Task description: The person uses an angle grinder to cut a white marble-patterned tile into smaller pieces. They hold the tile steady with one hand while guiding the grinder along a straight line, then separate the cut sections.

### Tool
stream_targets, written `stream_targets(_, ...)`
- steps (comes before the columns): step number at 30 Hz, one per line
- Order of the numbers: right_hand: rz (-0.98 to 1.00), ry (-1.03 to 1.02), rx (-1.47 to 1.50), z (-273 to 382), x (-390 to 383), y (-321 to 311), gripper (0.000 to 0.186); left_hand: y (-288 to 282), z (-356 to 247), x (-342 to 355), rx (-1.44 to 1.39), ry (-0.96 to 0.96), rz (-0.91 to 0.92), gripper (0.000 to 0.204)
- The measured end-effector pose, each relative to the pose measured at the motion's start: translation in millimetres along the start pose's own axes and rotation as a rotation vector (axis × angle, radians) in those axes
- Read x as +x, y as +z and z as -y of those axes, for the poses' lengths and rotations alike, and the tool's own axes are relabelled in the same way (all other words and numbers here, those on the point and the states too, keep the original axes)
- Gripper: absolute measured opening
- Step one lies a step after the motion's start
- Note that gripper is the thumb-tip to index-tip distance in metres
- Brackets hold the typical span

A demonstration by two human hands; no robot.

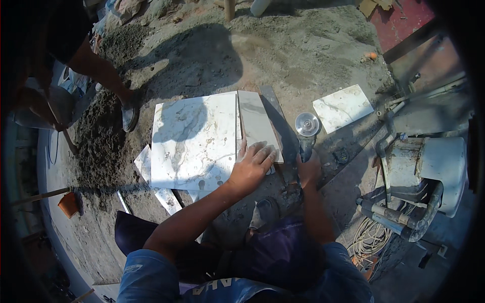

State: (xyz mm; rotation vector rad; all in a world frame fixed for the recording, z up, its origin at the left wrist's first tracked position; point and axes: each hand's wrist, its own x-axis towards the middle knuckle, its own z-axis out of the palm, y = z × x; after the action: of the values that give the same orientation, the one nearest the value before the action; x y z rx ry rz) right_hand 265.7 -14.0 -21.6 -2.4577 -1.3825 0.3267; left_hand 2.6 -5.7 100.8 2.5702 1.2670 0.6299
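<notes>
My left hand lies with its fingers spread on the near end of a narrow, tapered tile piece. That piece rests against the right side of a large white marbled tile, which is dusty and partly in shadow. In my right hand is an angle grinder, held by its body. Its round disc points away from me, apart from the tile piece. A dark grey strip lies between the grinder and the tile piece.
A small white tile lies at the right, beyond a tape measure. Tile scraps lie near my knee. Wet mortar and another person's foot are at the left. Coiled cable and a whitish tank stand right.
</notes>
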Motion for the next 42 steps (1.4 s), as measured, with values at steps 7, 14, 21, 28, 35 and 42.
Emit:
stream_targets(7, -0.035, -0.141, -0.199, -2, -8, 6, 0.079, 0, -4, -2, -0.035, -0.014, -0.021, 0.045)
stream_targets(14, -0.066, -0.203, -0.264, 4, -11, 5, 0.085, -1, -2, -8, -0.046, -0.010, -0.011, 0.039)
stream_targets(21, -0.116, -0.261, -0.318, 0, -14, 2, 0.087, -9, -2, -4, -0.007, 0.010, 0.005, 0.039)
stream_targets(28, 0.885, 0.610, 1.381, 90, -19, -41, 0.081, -20, 19, -4, 0.008, 0.049, -0.016, 0.036)
stream_targets(35, 1.354, 0.522, 1.388, 166, 20, -21, 0.069, -64, 49, 7, 0.065, 0.256, 0.171, 0.028)
stream_targets(42, 0.938, 0.168, 1.159, 270, -8, -138, 0.045, -211, 44, 11, -0.400, 0.122, -0.033, 0.064)
